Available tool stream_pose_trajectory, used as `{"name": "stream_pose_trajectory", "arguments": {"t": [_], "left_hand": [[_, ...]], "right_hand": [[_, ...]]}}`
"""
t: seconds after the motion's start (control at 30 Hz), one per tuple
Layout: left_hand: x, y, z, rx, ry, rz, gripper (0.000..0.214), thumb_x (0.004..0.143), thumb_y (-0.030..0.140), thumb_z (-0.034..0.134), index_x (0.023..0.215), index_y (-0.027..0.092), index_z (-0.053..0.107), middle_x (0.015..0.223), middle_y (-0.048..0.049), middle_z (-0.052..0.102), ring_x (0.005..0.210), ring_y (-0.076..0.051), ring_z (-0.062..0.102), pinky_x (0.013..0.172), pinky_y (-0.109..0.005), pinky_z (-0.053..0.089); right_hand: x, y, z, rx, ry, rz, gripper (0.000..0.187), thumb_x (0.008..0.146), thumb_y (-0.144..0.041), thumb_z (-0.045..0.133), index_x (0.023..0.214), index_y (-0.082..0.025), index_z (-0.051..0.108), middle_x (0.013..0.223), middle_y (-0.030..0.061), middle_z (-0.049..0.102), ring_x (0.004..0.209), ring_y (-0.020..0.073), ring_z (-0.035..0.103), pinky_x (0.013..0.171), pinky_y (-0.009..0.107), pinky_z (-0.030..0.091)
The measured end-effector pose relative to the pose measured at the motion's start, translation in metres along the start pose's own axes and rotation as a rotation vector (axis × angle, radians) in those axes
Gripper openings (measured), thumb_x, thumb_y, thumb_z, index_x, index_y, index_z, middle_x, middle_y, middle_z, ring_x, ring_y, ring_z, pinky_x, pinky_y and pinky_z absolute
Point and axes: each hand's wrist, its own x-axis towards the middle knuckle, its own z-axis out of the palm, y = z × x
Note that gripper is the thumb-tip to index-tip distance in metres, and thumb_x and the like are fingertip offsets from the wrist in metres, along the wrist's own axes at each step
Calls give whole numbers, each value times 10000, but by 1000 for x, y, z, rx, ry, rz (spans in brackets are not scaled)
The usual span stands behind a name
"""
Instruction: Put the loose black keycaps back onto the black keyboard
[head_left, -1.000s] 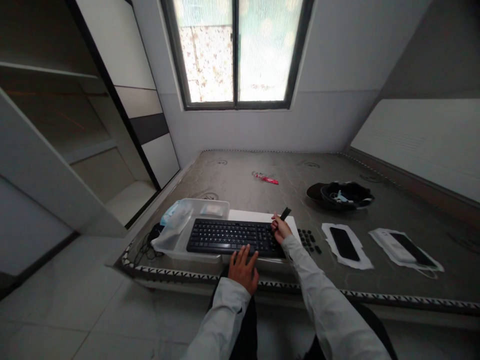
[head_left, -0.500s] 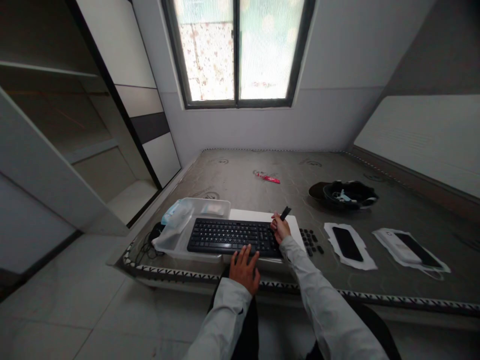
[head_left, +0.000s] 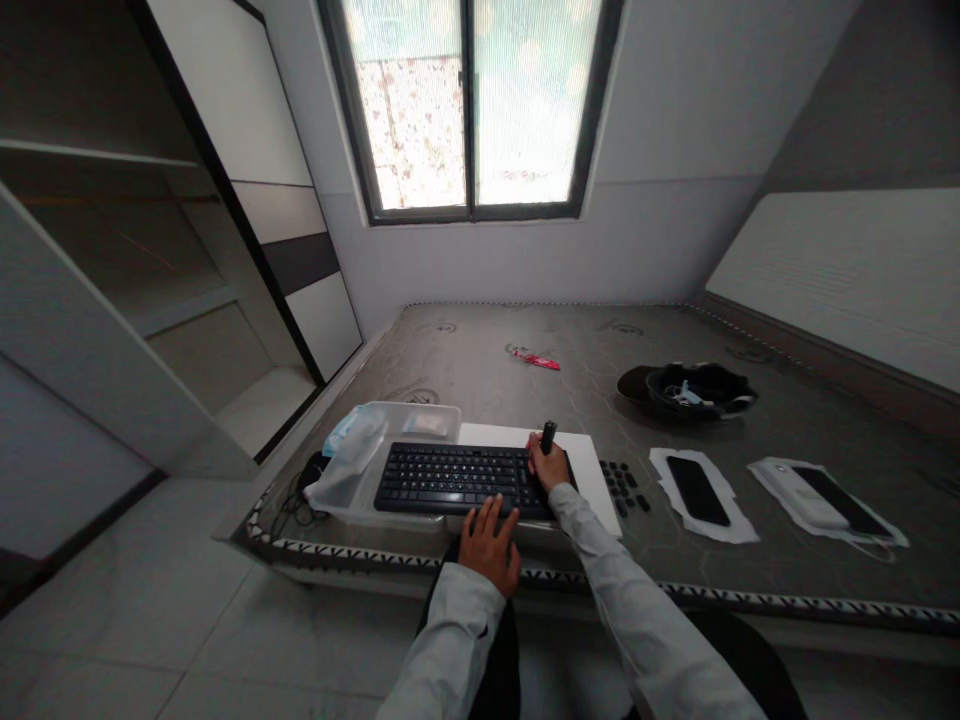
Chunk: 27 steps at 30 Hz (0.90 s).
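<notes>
A black keyboard [head_left: 457, 478] lies across a white board and a clear plastic box. My left hand [head_left: 491, 545] rests with its fingers spread on the keyboard's front edge. Over the number pad, my right hand [head_left: 550, 463] is closed round a short black stick-like tool [head_left: 549, 434], which points upward. The tool's lower end is hidden by my fingers, so I cannot tell whether it touches the keys. Just right of the board, several loose black keycaps [head_left: 622, 487] lie in rows on the mattress.
The clear plastic box [head_left: 442, 410] and a tangle of black cable [head_left: 294, 500] are at the left. A white board [head_left: 600, 490] shows under the keyboard. To the right lie a dark cap [head_left: 686, 388], a phone [head_left: 697, 490] and a white device [head_left: 810, 500]. A red strip [head_left: 536, 358] lies farther back.
My right hand has shifted slightly left over the number pad, and the black tool has turned from a rightward slant to nearly upright. My left hand stays at the front edge.
</notes>
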Motion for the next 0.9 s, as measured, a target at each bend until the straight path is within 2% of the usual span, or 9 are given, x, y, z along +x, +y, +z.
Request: {"name": "stream_pose_trajectory", "arguments": {"t": [0.23, 0.5, 0.63, 0.73, 0.8, 0.9], "left_hand": [[0, 2, 6, 14, 23, -28, 599, 730, 215, 541, 1315, 334, 483, 1478, -24, 347, 1337, -253, 333, 1084, -489, 247], [0, -5, 6, 6, 1, 2, 600, 761, 278, 545, 1347, 352, 437, 1484, -20, 335, 1334, -262, 340, 1074, -486, 267], [1, -3, 5, 1, -3, -3, 600, 753, 276, 549, 1340, 348, 449, 1480, -27, 344, 1335, -262, 339, 1077, -484, 263], [1, 1, 5, 28, 14, -32, 614, 721, 226, 544, 1319, 346, 475, 1478, -15, 348, 1335, -252, 337, 1087, -475, 251], [1, 3, 6, 35, 21, -40, 623, 707, 206, 540, 1312, 344, 483, 1477, -12, 349, 1340, -243, 330, 1092, -471, 242], [0, 3, 5, 32, 17, -38, 630, 705, 198, 534, 1317, 338, 477, 1476, -16, 351, 1346, -238, 321, 1092, -471, 242]], "right_hand": [[-1, 1, 1, -185, 30, -155, 442, 683, -621, 604, 543, -205, 544, 470, 10, 530, 489, 168, 499, 483, 263, 349], [-5, 15, -2, -314, 166, -311, 478, 729, -604, 569, 482, -204, 480, 435, -2, 466, 445, 131, 397, 484, 275, 312], [-11, 14, -1, -297, 145, -367, 405, 710, -507, 626, 463, -221, 480, 446, 8, 484, 443, 137, 418, 489, 279, 322], [-14, 13, -1, -244, 80, -358, 333, 636, -437, 698, 465, -234, 499, 470, 16, 514, 476, 153, 466, 507, 277, 349], [-15, 13, -2, -210, 92, -317, 332, 613, -438, 711, 464, -237, 493, 472, 17, 518, 485, 158, 475, 492, 274, 349], [-12, 12, -2, -111, 131, -172, 392, 640, -507, 681, 479, -234, 449, 439, -5, 469, 449, 139, 441, 445, 266, 322]]}}
